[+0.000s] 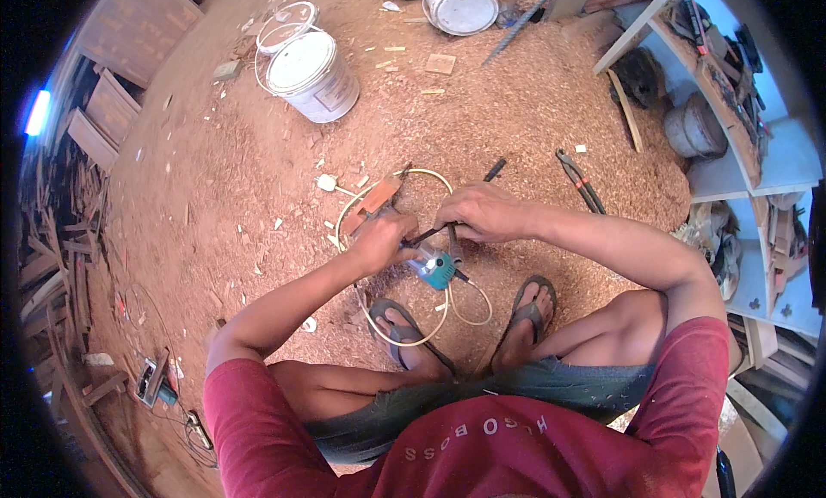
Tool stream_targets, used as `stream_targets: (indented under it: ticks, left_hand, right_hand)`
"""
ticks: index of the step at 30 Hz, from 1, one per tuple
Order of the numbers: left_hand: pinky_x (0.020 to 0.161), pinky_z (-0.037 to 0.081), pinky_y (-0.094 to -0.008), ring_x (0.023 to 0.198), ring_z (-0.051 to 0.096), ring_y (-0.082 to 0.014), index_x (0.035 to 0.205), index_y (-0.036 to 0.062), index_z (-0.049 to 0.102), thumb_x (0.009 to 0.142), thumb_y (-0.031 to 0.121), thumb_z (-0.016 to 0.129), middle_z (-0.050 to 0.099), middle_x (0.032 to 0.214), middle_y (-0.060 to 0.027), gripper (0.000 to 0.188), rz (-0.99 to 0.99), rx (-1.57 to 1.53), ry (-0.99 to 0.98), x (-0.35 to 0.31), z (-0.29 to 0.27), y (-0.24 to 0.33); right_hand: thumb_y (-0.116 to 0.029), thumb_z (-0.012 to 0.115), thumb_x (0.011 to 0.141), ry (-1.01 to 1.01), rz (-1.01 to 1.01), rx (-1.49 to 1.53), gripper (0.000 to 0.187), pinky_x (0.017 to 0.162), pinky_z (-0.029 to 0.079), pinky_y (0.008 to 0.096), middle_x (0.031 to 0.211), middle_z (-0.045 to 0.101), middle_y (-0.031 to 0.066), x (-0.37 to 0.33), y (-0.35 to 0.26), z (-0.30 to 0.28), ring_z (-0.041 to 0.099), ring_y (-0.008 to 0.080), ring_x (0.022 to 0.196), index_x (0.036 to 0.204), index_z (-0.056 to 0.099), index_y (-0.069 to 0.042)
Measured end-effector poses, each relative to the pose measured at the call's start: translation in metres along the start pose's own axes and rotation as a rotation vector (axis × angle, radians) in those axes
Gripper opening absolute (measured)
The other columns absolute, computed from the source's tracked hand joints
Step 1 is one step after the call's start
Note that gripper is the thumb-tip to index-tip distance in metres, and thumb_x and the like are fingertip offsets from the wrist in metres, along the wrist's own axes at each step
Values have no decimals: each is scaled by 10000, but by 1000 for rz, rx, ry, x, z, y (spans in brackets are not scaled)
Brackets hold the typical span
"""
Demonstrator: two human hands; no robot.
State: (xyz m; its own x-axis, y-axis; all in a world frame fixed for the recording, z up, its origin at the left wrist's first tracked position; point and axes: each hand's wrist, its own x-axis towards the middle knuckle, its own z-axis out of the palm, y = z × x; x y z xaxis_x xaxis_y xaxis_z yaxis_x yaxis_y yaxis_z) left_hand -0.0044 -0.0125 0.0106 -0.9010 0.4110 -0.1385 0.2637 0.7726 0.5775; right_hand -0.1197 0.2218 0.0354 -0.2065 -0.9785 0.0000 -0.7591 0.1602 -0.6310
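Observation:
My left hand [383,242] is closed around the silver upper part of a teal power tool [437,271], held above the ground between my feet. My right hand [482,212] is closed just right of it, fingers bent over a slim dark metal tool [422,237] that reaches across to my left hand; its exact kind is unclear. A black handle [495,169] shows beyond my right hand; whether it belongs to that tool is hidden. The pale cord [446,324] loops around the power tool. An orange-brown block [379,197] lies just beyond my left hand.
Pliers [581,181] with black and orange grips lie right of my right hand. A white plug [326,182] rests on the shavings. Lidded buckets [314,76] stand farther off. Shelves [723,93] line the right; wood scraps [52,283] and another corded tool [157,382] lie left.

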Motion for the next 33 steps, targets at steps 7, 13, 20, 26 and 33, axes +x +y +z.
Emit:
stream_targets:
  ticks: [7,13,20,26,33]
  left_hand:
    - [876,531,-449,1006,658,-386,1104,15,665,776,88,774,688,1030,-207,354,12,-2,5,-25,30,-29]
    - [792,545,-426,863,689,-336,1000,13,711,788,107,779,702,910,-189,242,-144,-124,-15,-16,13,-14]
    - [740,550,-354,802,695,-202,1072,-6,727,866,189,780,736,914,-127,288,-241,-218,90,3,-6,-10]
    - [689,542,-271,764,661,-78,1029,-45,705,973,192,675,711,835,-52,245,-246,-695,13,15,-26,-15]
    - [679,546,-317,751,689,-174,1001,-50,657,1012,191,602,689,796,-96,247,-146,-212,-26,5,-59,-16]
  right_hand:
    - [-153,655,849,23,-174,-235,219,1017,427,456,1038,686,1,-7,2,-5,603,227,1073,1064,696,-158]
    - [-117,609,851,44,-364,-482,246,1116,393,467,1086,678,-31,0,-14,-36,588,216,1088,1070,704,-177]
    - [-198,664,931,180,-37,-74,152,954,480,425,990,702,52,-14,21,-59,641,257,1021,1057,702,-122]
    - [-236,664,977,222,278,429,255,865,525,370,1005,719,73,-36,50,-67,670,182,984,1114,694,-24]
    - [-316,646,993,321,674,585,297,749,504,293,927,680,38,-98,77,-77,606,121,813,1071,686,-33]
